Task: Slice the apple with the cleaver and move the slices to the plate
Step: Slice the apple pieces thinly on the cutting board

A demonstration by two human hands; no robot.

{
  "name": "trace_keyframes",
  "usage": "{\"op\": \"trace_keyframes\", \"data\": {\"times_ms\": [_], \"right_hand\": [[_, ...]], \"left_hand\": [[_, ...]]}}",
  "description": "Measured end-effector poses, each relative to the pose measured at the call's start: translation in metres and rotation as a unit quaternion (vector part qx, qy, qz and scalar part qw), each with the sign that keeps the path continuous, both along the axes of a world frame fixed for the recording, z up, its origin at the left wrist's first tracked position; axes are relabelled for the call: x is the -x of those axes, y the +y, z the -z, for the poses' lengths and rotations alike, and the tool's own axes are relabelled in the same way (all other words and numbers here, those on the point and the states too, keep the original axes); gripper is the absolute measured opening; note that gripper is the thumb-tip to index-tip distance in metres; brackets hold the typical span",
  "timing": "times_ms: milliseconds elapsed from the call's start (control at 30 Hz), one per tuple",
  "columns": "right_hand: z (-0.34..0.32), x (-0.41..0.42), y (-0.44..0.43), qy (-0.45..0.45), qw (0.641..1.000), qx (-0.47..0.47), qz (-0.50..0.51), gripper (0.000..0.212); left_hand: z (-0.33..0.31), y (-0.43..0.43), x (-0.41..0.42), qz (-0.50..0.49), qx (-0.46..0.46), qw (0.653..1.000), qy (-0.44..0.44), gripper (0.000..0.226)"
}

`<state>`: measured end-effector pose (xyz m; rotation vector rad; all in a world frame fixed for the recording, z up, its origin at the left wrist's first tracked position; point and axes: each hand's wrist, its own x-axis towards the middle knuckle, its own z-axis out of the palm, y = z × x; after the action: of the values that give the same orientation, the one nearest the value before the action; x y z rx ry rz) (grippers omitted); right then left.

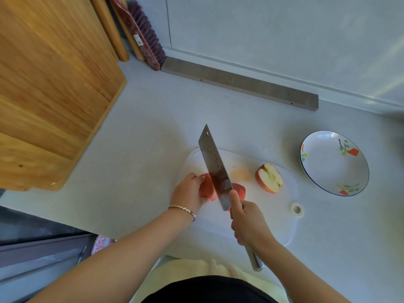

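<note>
Right grip [247, 221] clasps the cleaver [215, 169], left grip [188, 191] pinches the apple half [206, 189]; should the fruit slip, adjacent fingertips [201, 178] may be cut.

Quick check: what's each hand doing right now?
Left hand: fingers curled on the apple piece under the blade.
Right hand: gripping the cleaver by its handle.

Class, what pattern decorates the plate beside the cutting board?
White plate with a thin blue rim and red-and-green floral sprigs; head view.
</note>
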<state>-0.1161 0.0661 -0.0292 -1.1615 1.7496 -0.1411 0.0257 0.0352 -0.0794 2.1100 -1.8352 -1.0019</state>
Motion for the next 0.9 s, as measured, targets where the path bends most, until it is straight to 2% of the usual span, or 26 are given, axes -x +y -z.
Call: {"op": "trace_keyframes", "data": {"times_ms": [167, 267, 467, 667, 900], "right_hand": [[-0.005, 0.004, 0.004, -0.01, 0.999, -0.028, 0.015, 0.057], [-0.003, 0.005, 0.007, -0.006, 0.999, -0.038, 0.016, 0.057], [0.022, -0.014, 0.008, 0.0, 0.999, 0.03, 0.018, 0.058], [0.011, -0.004, -0.007, -0.057, 0.996, -0.005, 0.064, 0.053], [-0.002, 0.006, -0.001, -0.032, 0.999, -0.007, 0.028, 0.057]], "left_hand": [[0.001, -0.003, 0.0, 0.003, -0.011, 1.0, 0.002, 0.053], [0.0, -0.003, 0.002, -0.004, -0.006, 1.0, 0.019, 0.047], [0.001, 0.002, 0.003, -0.002, 0.006, 1.0, 0.023, 0.042], [0.0, 0.001, -0.002, 0.004, -0.009, 0.999, 0.042, 0.053], [0.0, 0.0, 0.0, -0.015, -0.03, 0.999, 0.029, 0.057]]}}
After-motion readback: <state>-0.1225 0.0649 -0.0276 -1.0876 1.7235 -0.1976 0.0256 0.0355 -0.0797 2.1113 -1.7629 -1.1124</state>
